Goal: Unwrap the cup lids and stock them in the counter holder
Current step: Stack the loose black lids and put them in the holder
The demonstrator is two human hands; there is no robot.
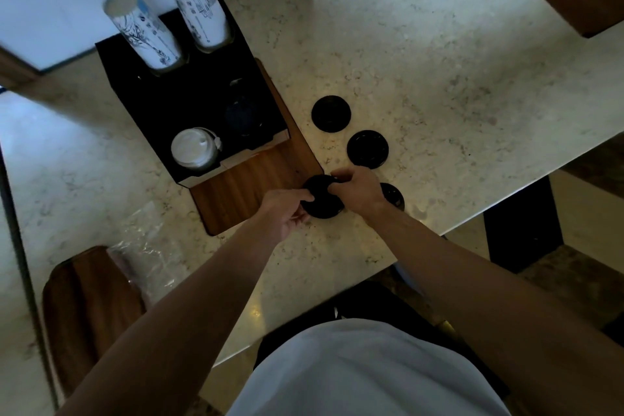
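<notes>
Head view looks down on a pale marble counter (422, 54) where both bare hands meet over a stack of black cup lids (320, 201) at the corner of a wooden tray (256, 186). The left hand (287, 213) cups the near-left side of the stack with thumb and fingers curled around its edge, and the right hand (358, 189) pinches the far-right rim from above. Both are closed on the stack, probably to square it up or lift it as one piece so the lids do not slide apart.

Three more black lids lie flat on the counter to the right: one farthest (331, 113), one in the middle (367, 149), and one (393, 196) half hidden behind the right wrist. They sit apart from each other, as if laid out singly for gathering.

The black counter holder (189, 91) stands on the tray's far end. Two sleeves of printed paper cups (169, 15) rise from its back wells. A stack of white lids (195, 149) fills the front-left well. The front-right well (246, 115) is dark; it may already hold some black lids, but the shadow makes that hard to confirm. That well looks like the intended home for the stack in hand.

Crumpled clear plastic wrap (145, 246) lies on the counter to the left, beside a wooden chair back (87, 311), suggesting the unwrapping is done and stocking remains.
</notes>
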